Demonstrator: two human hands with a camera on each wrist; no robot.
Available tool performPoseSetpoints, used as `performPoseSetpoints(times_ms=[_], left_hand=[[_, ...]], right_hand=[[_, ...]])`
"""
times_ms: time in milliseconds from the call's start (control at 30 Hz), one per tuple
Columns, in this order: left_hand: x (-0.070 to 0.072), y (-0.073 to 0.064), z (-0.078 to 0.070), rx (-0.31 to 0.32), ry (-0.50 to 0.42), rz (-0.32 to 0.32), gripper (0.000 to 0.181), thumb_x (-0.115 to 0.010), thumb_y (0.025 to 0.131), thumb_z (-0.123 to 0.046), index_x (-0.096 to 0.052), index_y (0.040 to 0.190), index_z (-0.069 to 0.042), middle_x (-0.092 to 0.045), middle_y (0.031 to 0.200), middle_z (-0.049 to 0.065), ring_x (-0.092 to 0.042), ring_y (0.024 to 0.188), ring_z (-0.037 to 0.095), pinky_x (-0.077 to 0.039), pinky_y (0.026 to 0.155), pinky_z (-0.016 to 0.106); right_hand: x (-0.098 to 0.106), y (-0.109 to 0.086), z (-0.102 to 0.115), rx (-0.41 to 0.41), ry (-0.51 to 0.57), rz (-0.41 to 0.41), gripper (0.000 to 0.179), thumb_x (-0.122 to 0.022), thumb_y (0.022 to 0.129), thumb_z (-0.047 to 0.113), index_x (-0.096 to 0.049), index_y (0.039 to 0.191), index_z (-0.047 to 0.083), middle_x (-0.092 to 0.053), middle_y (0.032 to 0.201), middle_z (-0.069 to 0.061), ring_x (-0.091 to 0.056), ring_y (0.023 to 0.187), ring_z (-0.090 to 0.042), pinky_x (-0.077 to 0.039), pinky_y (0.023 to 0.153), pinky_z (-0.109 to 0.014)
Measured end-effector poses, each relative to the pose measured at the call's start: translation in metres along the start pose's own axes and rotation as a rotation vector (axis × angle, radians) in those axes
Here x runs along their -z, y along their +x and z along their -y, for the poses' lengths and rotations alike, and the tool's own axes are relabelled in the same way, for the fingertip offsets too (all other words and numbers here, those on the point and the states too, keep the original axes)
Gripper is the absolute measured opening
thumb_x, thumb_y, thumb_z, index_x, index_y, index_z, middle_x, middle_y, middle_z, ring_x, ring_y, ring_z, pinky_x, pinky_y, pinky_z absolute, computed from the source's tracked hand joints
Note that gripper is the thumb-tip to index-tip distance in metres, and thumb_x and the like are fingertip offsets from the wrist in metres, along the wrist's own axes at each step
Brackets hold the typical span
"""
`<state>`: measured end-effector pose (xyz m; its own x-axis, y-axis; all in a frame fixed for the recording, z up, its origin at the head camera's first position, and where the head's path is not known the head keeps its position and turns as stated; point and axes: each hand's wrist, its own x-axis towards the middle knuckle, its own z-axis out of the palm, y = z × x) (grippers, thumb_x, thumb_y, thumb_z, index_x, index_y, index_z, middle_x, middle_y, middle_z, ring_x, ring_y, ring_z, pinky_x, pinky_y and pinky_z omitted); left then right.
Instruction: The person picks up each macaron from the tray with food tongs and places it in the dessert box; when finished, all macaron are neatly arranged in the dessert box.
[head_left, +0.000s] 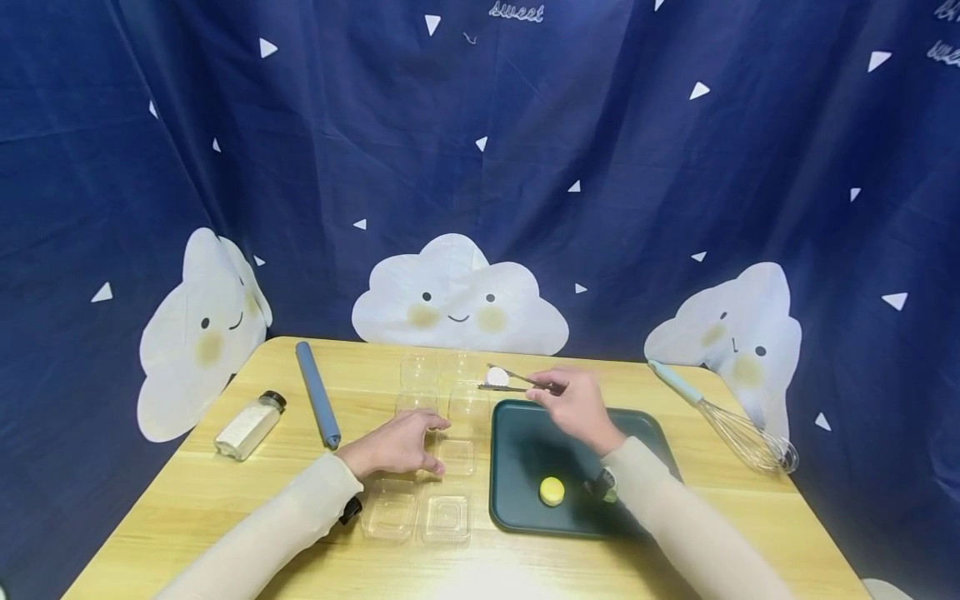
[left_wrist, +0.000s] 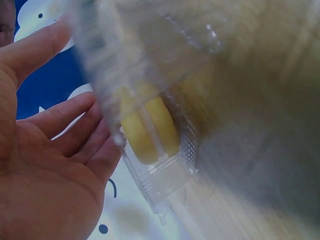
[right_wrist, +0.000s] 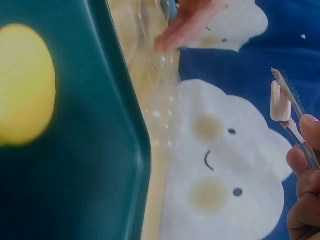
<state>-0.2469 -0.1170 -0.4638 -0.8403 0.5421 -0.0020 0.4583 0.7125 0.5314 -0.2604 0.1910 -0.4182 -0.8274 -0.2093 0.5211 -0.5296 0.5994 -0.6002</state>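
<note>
My right hand [head_left: 576, 408] holds small tongs [right_wrist: 294, 95], whose tips grip a white macaron [head_left: 497, 378] above the far left corner of a dark green tray [head_left: 517, 450]. On that tray lies a yellow macaron [head_left: 552, 492]; a greenish piece [head_left: 609, 497] beside it is partly hidden by my right wrist. My left hand [head_left: 401, 442] is among clear plastic boxes [head_left: 447, 518], its fingers spread and its thumb apart. In the left wrist view, a clear box close to those fingers has a yellow macaron [left_wrist: 147, 130] inside.
To the left stand a blue rolling pin [head_left: 318, 396], lying lengthwise, and a clear shaker bottle [head_left: 250, 427] with a black lid, on its side. A whisk [head_left: 720, 417] lies at the right edge of the wooden table [head_left: 187, 517]. A blue curtain hangs behind.
</note>
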Motion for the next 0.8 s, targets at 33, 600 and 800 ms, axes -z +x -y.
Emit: performPoseSetpoints(times_ms=[33,600,800], left_hand=[[0.0,0.0,0.0,-0.001,0.001,0.0,0.077,-0.092,0.069,-0.033,-0.063,0.135,-0.004,-0.063,0.139,0.014,-0.056,0.131,0.038,-0.042,0.116,0.06],[0.001,0.0,-0.002,0.01,0.014,0.006,0.077,-0.092,0.069,-0.034,-0.063,0.135,-0.004,-0.063,0.137,0.013,-0.057,0.129,0.037,-0.044,0.114,0.058],[-0.001,0.0,-0.001,0.019,-0.003,0.002,0.077,-0.092,0.069,-0.033,-0.063,0.134,-0.005,-0.063,0.137,0.013,-0.056,0.13,0.038,-0.044,0.114,0.058]], right_hand=[[-0.003,0.0,0.001,0.014,0.003,0.008,0.018,-0.084,0.081,0.011,-0.082,0.099,0.012,-0.079,0.089,-0.002,-0.065,0.071,-0.008,-0.056,0.065,-0.02],[-0.032,-0.007,0.015,0.056,0.056,0.152,0.016,-0.085,0.08,0.008,-0.082,0.095,0.013,-0.075,0.082,0.003,-0.064,0.069,0.0,-0.057,0.063,-0.018],[-0.04,-0.012,0.017,0.069,0.07,0.23,0.014,-0.083,0.081,0.008,-0.082,0.096,0.009,-0.077,0.085,-0.005,-0.066,0.069,-0.001,-0.057,0.063,-0.017]])
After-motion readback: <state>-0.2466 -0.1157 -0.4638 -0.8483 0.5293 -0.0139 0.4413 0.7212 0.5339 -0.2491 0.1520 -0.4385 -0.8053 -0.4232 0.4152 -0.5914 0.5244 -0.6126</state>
